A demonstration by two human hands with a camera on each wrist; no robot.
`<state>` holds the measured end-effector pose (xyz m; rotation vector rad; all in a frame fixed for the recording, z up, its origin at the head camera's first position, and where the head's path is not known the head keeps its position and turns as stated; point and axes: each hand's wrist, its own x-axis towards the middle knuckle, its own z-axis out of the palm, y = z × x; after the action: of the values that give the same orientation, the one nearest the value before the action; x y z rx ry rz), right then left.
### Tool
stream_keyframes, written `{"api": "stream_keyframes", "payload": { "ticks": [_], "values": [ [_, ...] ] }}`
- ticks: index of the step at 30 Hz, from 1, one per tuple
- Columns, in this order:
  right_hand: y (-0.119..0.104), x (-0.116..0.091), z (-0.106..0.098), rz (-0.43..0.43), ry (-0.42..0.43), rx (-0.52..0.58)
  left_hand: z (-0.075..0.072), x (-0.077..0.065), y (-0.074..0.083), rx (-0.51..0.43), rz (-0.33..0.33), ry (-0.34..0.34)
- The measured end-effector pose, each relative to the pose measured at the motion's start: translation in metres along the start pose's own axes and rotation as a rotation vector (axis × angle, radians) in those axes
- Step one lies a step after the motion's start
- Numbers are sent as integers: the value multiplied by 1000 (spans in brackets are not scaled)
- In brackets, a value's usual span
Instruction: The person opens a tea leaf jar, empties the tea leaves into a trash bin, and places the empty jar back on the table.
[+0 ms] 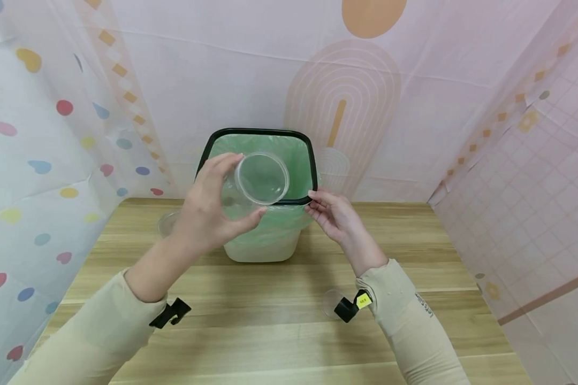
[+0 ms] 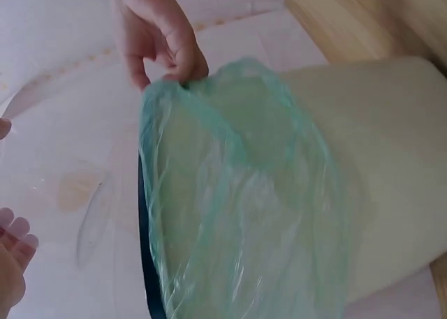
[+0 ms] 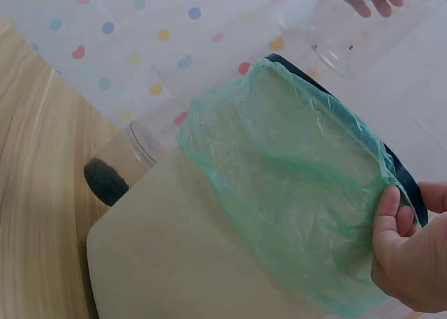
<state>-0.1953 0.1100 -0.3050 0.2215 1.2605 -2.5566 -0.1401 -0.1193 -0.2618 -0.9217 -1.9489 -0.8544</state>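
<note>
My left hand [image 1: 204, 203] holds a clear plastic jar [image 1: 262, 179] above the trash bin, thumb and fingers spread round its side. The jar is tilted, and a few small dark specks show on it in the right wrist view. The bin [image 1: 262, 252] is pale, with a black rim [image 1: 265, 131] and a thin green trash bag [image 1: 298, 160] lining it and folded over outside. At the rim's near right corner, my right hand [image 1: 337, 216] pinches the rim and bag edge between thumb and fingers. Its grip shows also in the right wrist view.
Left of the bin stands another clear jar [image 3: 143, 143] with dark material [image 3: 106, 181] in its bottom. A clear round lid-like disc [image 1: 333, 303] lies on the wooden table [image 1: 270, 342] near my right wrist. Patterned cloth walls [image 1: 221, 69] enclose the table at the back and sides.
</note>
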Motion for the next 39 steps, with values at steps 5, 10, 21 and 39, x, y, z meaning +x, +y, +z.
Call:
{"api": "stream_keyframes", "payload": {
  "ticks": [5, 10, 21, 39],
  "values": [
    [0, 0, 0, 2, -7, -9, 5, -8, 7, -71, -46, -52],
    [1, 0, 0, -2, -14, -14, 14, -20, 12, -149, -64, -75],
    [2, 0, 3, 2, -11, -7, 33, -49, 21, -265, -144, -107],
    [2, -2, 5, -4, -24, -18, 67, -102, 29, -276, -356, -186]
  ]
}}
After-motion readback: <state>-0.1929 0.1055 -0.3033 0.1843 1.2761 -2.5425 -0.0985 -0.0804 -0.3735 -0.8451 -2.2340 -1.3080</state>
